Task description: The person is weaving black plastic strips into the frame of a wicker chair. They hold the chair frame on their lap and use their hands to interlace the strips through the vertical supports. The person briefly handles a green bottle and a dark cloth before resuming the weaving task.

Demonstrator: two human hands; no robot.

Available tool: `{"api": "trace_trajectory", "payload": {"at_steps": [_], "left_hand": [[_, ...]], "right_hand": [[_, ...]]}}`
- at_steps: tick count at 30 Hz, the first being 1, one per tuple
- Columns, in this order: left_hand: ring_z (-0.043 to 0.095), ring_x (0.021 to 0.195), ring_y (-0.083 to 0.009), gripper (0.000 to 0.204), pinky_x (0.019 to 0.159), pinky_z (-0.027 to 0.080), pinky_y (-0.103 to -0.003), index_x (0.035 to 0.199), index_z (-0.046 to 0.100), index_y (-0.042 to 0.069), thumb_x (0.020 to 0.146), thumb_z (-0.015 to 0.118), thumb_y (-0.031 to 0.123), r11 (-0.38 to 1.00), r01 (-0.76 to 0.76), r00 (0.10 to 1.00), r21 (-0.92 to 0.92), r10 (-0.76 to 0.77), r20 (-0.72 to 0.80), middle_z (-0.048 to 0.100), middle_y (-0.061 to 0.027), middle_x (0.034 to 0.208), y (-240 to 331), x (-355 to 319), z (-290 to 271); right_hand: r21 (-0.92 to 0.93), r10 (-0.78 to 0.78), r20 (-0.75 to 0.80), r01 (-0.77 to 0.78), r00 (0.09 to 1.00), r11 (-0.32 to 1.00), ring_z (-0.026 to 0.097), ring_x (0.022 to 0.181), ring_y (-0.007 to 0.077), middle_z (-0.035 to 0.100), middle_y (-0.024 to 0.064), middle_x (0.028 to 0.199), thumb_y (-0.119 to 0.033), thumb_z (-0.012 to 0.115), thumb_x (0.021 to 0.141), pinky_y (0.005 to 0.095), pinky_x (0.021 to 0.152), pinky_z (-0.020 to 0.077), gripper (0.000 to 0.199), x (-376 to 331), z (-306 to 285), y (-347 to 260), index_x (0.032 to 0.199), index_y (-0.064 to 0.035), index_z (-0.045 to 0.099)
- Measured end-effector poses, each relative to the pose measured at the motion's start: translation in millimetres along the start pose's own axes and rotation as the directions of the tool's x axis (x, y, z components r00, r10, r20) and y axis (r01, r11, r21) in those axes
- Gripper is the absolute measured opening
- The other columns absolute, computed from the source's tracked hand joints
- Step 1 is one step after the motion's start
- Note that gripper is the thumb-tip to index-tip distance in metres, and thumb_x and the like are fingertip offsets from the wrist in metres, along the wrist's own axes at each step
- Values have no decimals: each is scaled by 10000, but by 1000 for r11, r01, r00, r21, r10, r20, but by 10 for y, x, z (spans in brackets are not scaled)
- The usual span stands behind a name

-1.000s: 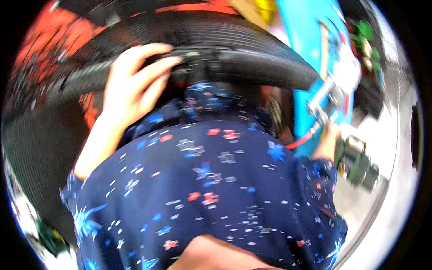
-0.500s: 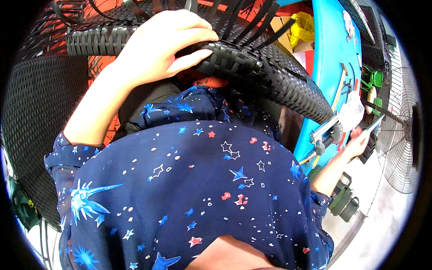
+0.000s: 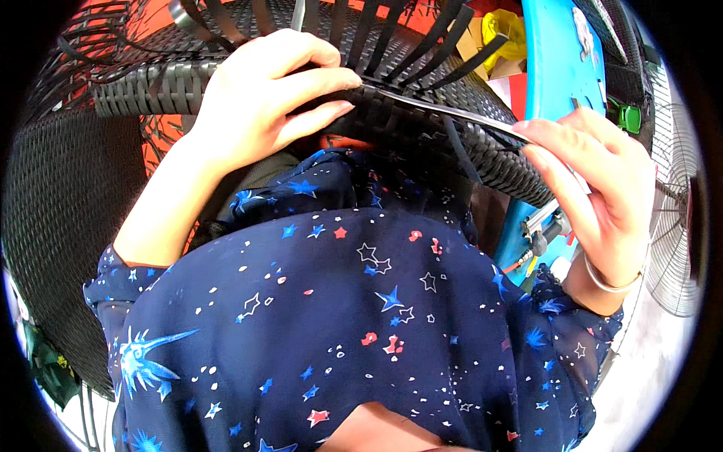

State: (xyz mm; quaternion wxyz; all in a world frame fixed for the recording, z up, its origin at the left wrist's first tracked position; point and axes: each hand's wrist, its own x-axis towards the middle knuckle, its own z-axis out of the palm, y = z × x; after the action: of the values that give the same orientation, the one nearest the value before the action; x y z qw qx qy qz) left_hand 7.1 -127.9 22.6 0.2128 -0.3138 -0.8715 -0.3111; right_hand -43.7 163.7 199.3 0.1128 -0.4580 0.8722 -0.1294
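- The black woven wicker furniture frame (image 3: 422, 128), a thick curved rim of plaited plastic strips, arches across the top of the view above the person's lap.
- The left hand (image 3: 263, 98) lies over the top of that rim near its middle, fingers curled forward and pressed down on the weave, thumb underneath; it grips the rim.
- A long flat black weaving strip (image 3: 452, 113) runs from under the left fingertips to the right along the rim's outer edge.
- The right hand (image 3: 602, 188) is at the strip's right end, fingers bent and pinching it between thumb and fingertips; a thin silver bangle (image 3: 610, 282) circles that wrist.
- Loose black strip ends (image 3: 392, 30) stand up in a fan from the weave behind the left hand, unwoven.
- A dark woven panel (image 3: 68, 226) of the same piece fills the left side of the view, curving downward.
- The person's navy blouse with blue, red and white stars (image 3: 339, 324) covers the lower middle of the view, just under the rim.
- A bright blue flat board (image 3: 557, 68) stands upright behind the rim on the right, partly hidden by the right hand.
- A metal tool with a red hose (image 3: 538, 233) sits below the right hand, against the board.
- A wire-grille fan (image 3: 670, 226) stands at the far right edge.
- Red flooring (image 3: 162, 128) shows through gaps in the weave at upper left.
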Motion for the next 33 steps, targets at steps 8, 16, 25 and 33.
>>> {"api": "trace_trajectory", "payload": {"at_steps": [8, 16, 25, 33], "left_hand": [[663, 881, -251, 314, 773, 542, -352, 1039, 748, 87, 748, 836, 167, 1000, 14, 1000, 5, -14, 23, 663, -55, 963, 147, 72, 88], [670, 954, -269, 361, 829, 548, -374, 1061, 744, 56, 729, 850, 154, 1000, 30, 999, 7, -30, -14, 670, -81, 1024, 260, 11, 101], [496, 1377, -326, 925, 1167, 385, -446, 1476, 515, 113, 626, 876, 173, 869, 170, 950, 464, -269, 155, 496, -105, 1518, -259, -806, -889], [546, 1250, -353, 755, 1150, 377, -458, 1323, 543, 77, 615, 804, 75, 775, 81, 914, 627, -308, 262, 602, -137, 1271, -699, -838, -801]], "right_hand": [[-44, -9, 39, 10, 999, 999, 495, 568, 183, 537, 80, 693, -6, 716, 839, 309, 534, 352, 168, -22, 26, 98, 1005, 7, 736], [0, -14, 24, 14, 1000, 1000, 478, 594, 162, 537, 80, 691, 18, 714, 856, 293, 545, 344, 157, -109, 19, 127, 1011, 32, 730], [-88, 46, 108, -36, 993, 995, 601, 682, 227, 635, 109, 772, -36, 747, 847, 315, 610, 449, 150, -35, -2, 117, 991, 5, 740], [-164, -62, 102, 78, 993, 983, 701, 803, 295, 721, 119, 868, -120, 763, 848, 368, 737, 547, 134, 28, 51, 318, 945, -30, 744]]}}
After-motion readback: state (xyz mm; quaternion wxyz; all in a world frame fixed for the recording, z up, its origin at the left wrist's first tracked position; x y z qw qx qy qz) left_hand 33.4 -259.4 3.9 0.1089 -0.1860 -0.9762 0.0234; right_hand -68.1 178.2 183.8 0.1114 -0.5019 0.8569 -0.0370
